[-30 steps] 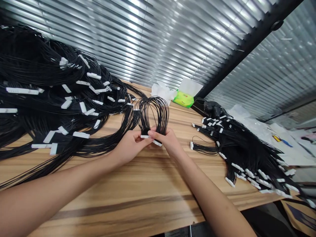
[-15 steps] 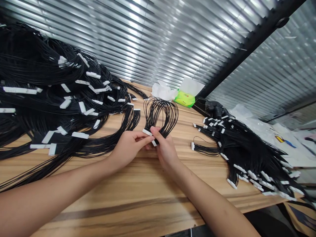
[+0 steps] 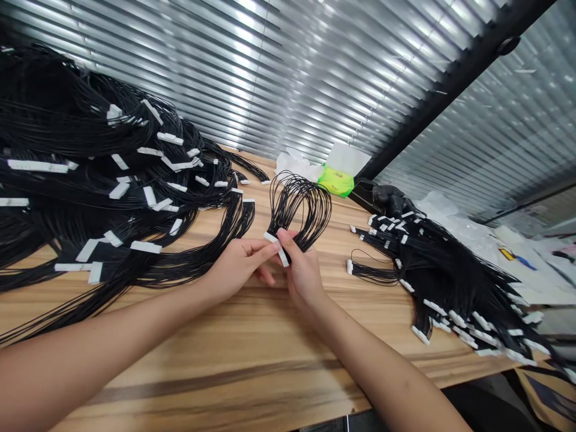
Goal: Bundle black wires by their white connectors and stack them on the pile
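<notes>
A black wire harness point(image 3: 310, 207) is bent into an upright loop above the table, its white connector ends point(image 3: 283, 257) brought close together at the bottom. My right hand point(image 3: 306, 273) grips it there, thumb in front and fingers behind the wires. From the left, my left hand point(image 3: 238, 267) has its thumb and index finger closed at the edge of a white connector, while its lower fingers hang loose beneath. Part of the connectors is covered by my fingers.
A big heap of black harnesses point(image 3: 112, 198) covers the left of the wooden table point(image 3: 216, 372). Another pile point(image 3: 450, 282) lies on the right, with one small harness point(image 3: 373, 271) sticking out. A green tissue pack point(image 3: 336, 180) and crumpled tissue point(image 3: 297, 165) sit at the back against corrugated metal.
The looped harness has shifted slightly right and turned a little. My left hand's lower fingers have come away from behind the connectors and now show below.
</notes>
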`<state>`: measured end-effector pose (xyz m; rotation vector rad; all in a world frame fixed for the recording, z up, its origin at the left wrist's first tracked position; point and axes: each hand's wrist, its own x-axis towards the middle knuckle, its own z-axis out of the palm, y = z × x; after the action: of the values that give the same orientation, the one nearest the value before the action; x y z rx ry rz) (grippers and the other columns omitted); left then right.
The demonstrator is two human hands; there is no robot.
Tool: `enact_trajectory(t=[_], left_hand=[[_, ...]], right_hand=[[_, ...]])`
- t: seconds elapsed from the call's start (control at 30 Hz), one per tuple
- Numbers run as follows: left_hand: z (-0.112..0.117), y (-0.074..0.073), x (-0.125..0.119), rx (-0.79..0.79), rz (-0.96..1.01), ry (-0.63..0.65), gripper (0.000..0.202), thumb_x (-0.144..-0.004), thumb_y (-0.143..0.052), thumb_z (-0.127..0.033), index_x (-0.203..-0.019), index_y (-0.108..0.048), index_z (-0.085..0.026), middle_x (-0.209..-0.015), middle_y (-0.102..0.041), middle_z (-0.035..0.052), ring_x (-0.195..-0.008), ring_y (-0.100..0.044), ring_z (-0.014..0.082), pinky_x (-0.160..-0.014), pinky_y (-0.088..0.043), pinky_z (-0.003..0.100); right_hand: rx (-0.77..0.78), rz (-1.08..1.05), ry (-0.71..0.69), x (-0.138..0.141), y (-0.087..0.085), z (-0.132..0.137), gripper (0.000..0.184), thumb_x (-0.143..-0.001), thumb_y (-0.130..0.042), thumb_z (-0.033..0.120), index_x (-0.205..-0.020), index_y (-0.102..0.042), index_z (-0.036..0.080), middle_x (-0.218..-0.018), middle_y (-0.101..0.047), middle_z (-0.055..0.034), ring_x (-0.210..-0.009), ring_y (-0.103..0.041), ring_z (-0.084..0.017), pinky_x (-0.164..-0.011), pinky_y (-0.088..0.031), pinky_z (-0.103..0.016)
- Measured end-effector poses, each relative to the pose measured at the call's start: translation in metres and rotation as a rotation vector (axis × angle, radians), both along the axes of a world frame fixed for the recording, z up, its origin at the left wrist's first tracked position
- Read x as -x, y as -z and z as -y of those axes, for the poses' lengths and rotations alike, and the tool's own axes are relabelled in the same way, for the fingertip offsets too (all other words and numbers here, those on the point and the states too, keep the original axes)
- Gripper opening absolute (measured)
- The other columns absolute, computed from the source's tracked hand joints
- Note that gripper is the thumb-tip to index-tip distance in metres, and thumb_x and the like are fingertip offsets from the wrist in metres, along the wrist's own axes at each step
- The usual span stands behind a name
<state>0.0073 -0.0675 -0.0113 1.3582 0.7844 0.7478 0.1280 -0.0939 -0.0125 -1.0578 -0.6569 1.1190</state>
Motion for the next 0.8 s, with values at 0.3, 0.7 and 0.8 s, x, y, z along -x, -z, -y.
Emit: enact_trajectory(t=[0.3, 0.7, 0.8], left_hand=[[0.006, 0.001, -0.004, 0.076, 0.078, -0.124, 0.025, -0.073, -0.07, -0.037, -0.086, -0.072, -0.015, -0.08, -0.074, 0.0063, -0.074, -0.068, 0.0173, -0.064, -0.054, 0.025], [0.008, 0.0, -0.005, 0.168, 0.161, -0.171, 0.036, -0.073, -0.07, -0.031, -0.105, -0.07, -0.017, -0.085, -0.075, 0.0048, -0.08, -0.068, 0.0166, -0.066, -0.053, 0.023], [0.009, -0.003, -0.004, 0.217, 0.202, -0.153, 0.034, -0.073, -0.07, -0.03, -0.104, -0.071, -0.017, -0.085, -0.075, 0.0051, -0.082, -0.068, 0.0159, -0.069, -0.053, 0.022]], right_hand=[[0.102, -0.062, -0.037, 0.006, -0.001, 0.0, 0.03, -0.061, -0.078, 0.037, -0.075, -0.059, 0.018, -0.061, -0.056, 0.0043, -0.052, -0.049, -0.009, -0.045, -0.04, -0.021], [0.081, 0.008, -0.013, 0.01, -0.003, 0.001, 0.031, -0.061, -0.078, 0.039, -0.074, -0.06, 0.018, -0.065, -0.06, 0.0038, -0.057, -0.052, -0.01, -0.052, -0.045, -0.023], [0.018, 0.014, -0.001, 0.009, -0.001, -0.002, 0.029, -0.059, -0.079, 0.036, -0.074, -0.062, 0.018, -0.068, -0.062, 0.0029, -0.061, -0.055, -0.011, -0.057, -0.047, -0.024]])
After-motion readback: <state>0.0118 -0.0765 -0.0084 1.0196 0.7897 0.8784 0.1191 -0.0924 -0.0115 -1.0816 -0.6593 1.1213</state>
